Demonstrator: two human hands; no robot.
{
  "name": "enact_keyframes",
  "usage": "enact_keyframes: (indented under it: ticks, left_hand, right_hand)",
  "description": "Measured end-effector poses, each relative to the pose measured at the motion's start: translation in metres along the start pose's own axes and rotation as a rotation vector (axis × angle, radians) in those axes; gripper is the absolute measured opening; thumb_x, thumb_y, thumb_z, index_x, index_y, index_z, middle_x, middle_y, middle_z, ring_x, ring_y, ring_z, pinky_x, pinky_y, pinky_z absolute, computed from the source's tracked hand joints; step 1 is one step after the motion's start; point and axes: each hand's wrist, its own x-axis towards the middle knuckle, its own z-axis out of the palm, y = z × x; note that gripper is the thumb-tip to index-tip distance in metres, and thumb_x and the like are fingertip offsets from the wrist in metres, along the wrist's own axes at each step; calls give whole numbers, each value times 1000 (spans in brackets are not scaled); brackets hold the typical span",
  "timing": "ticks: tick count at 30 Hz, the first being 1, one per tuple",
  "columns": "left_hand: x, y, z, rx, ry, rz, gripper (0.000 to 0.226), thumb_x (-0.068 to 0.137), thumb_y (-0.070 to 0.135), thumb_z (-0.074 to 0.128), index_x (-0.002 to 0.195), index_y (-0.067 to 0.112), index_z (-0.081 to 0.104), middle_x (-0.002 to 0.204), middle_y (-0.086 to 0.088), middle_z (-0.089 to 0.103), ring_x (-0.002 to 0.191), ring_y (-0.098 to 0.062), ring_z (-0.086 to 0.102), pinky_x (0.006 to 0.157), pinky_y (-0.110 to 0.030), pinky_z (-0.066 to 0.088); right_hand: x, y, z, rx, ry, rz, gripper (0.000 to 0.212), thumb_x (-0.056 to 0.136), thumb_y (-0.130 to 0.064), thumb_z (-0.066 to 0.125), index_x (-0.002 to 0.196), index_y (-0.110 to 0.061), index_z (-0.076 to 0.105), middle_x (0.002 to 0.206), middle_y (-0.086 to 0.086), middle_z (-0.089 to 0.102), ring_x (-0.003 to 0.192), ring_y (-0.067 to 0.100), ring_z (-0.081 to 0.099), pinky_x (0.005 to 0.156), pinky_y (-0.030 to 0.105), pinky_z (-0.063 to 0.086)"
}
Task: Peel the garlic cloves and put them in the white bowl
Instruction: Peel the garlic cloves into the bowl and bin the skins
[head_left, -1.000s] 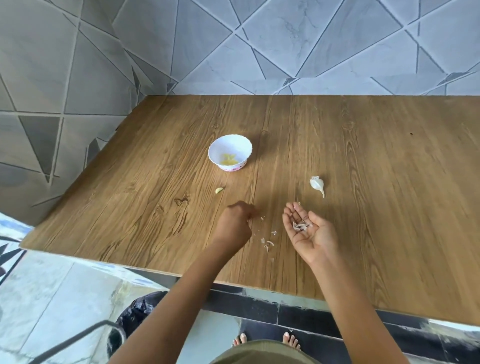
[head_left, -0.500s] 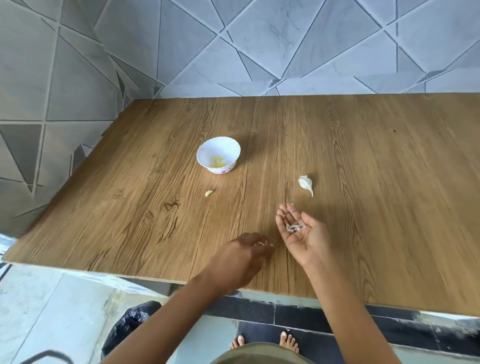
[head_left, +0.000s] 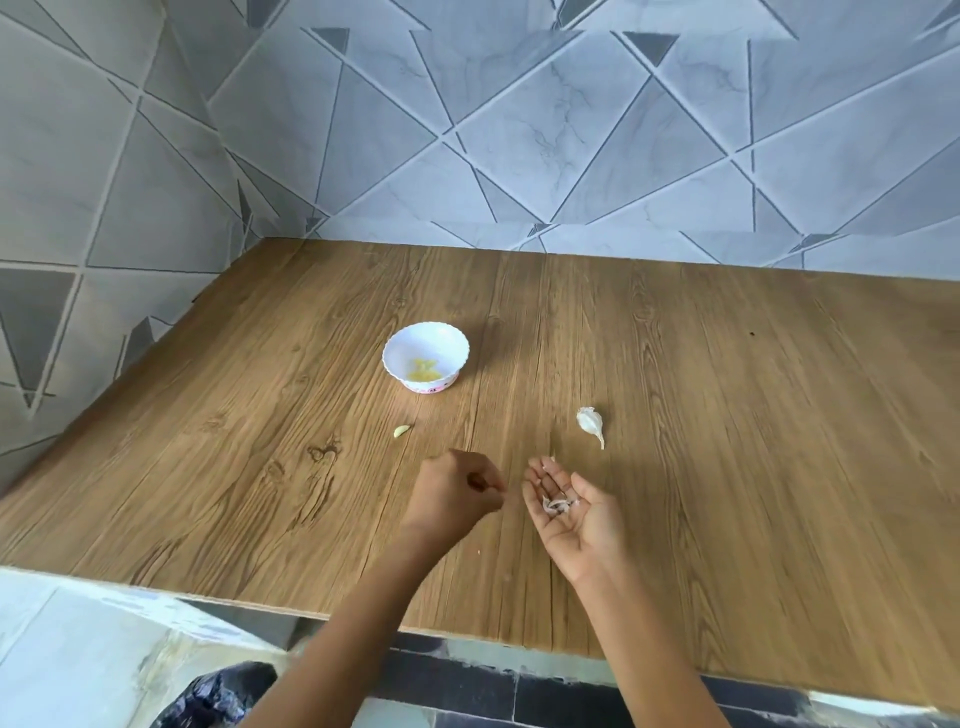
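- The left hand (head_left: 457, 501) is hanging over the wooden table (head_left: 727, 467) with its fingers curled under; I cannot tell whether they are pinching anything.
- The right hand (head_left: 571, 514) is lying palm up, fingers relaxed, cradling garlic skins (head_left: 556, 505).
- Peeled cloves (head_left: 426, 370) are sitting in the white bowl (head_left: 415, 340); a loose clove (head_left: 401, 431) and a garlic bulb remnant (head_left: 589, 422) are lying on the table.

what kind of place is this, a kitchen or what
Probably a home kitchen: a wood-grain counter fitted into a corner of tiled wall, with a white bowl holding peeled garlic and a garlic bulb lying on it.
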Motion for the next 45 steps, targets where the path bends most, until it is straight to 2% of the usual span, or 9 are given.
enact_keyframes:
  ticks: [6,10,14,20,25,30,35,41,45]
  left_hand:
    - [68,22,-43,-404,61,-142,17,78,-9,64,81,6,70,70,-6,65,64,-11,58,62,-15,49]
    - [91,48,-68,-233,-79,-20,14,77,-9,64,85,0,71,62,5,64,50,5,56,53,-10,43]
    - [60,35,-56,-68,-257,146,17,75,-9,64,83,4,73,71,-1,69,63,-3,62,68,-19,52]
    - [20,26,-37,184,-291,439,30,82,-5,56,100,11,75,88,8,72,74,10,61,68,-10,44]
    - [13,21,-30,287,-76,407,15,79,15,65,87,26,70,84,9,67,74,-7,63,66,-34,52]
    - [11,24,-30,308,-128,377,26,85,6,58,94,25,74,92,8,71,83,-10,65,74,-31,53]
    - [9,18,-34,-33,-210,393,39,75,-18,51,91,8,75,86,4,74,80,0,67,71,-8,48]
    - [6,5,-23,160,-17,331,9,77,24,72,84,29,71,81,13,69,72,-3,63,64,-30,54]
    - [6,-12,-30,222,-66,271,21,84,4,63,94,19,75,91,3,72,75,-11,65,72,-34,55]
  right_hand:
    - [12,5,15,42,-27,77,35,101,-15,36,94,9,60,82,21,67,87,29,61,63,37,58]
    - [14,7,25,23,-43,87,35,101,-12,36,90,10,61,84,21,63,84,28,59,59,37,58]
    - [15,12,28,38,-32,81,37,102,-13,35,88,10,61,78,20,64,83,28,59,55,37,57]
    - [6,19,31,47,40,74,32,100,-12,36,84,4,59,60,13,63,69,22,57,53,28,54]
    - [-4,25,35,125,34,69,29,100,-10,38,80,2,55,56,14,63,68,22,59,47,27,55]
    - [-11,26,36,121,13,71,32,100,-10,36,79,2,57,56,14,63,53,21,63,45,27,54]
    - [-8,25,30,116,5,54,35,101,-13,35,83,7,58,64,16,65,71,26,60,51,32,56]
    - [-4,32,26,118,-62,77,38,100,-13,35,86,9,61,76,21,69,69,28,69,63,35,58]
    - [-4,27,19,164,-42,55,37,101,-14,35,87,8,61,76,21,67,86,31,61,63,41,57]
